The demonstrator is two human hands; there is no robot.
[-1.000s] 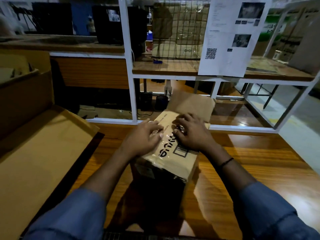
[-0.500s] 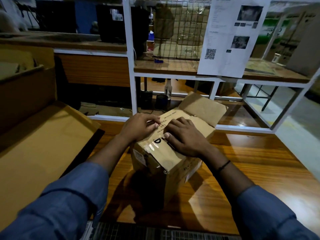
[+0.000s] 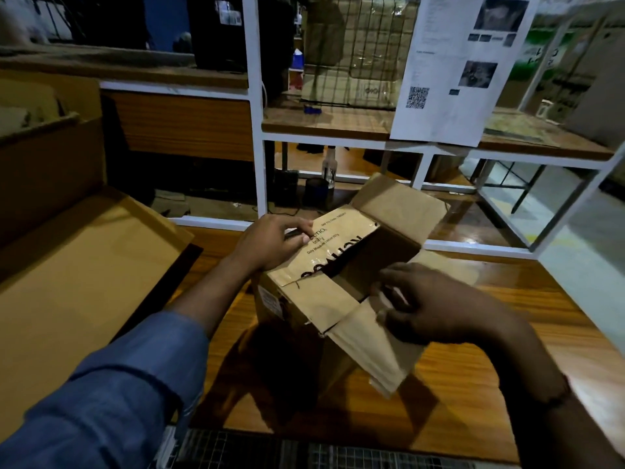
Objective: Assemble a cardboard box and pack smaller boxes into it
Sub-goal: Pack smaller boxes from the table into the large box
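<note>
**A:** Where is the cardboard box (image 3: 304, 309)?

**B:** It stands upright in the middle of the desk (image 3: 473, 401). The top is open and the inside is dark.

**A:** And its flaps?

**B:** The printed flap (image 3: 334, 248) lies slanted over the left part of the opening. The far flap (image 3: 402, 204) stands up. The near flap (image 3: 368, 346) hangs outward over the front right edge.

**A:** What about the hands?

**B:** The left hand (image 3: 270, 242) pinches the printed flap at its far left edge, with the thumb on top and the fingers (image 3: 297, 224) curled over the rim. The right hand (image 3: 436, 306) is over the near flap with its fingers (image 3: 395, 277) loosely curled. I cannot tell whether they grip the flap or only touch it.

**A:** What is around the box?

**B:** A large flat cardboard sheet (image 3: 67, 282) lies to the left and partly overhangs the desk. Behind the desk is a white shelf frame (image 3: 258, 164). A paper sheet (image 3: 456, 69) with a QR code hangs on the frame, and a bottle (image 3: 328, 167) stands on a lower level behind it.
</note>
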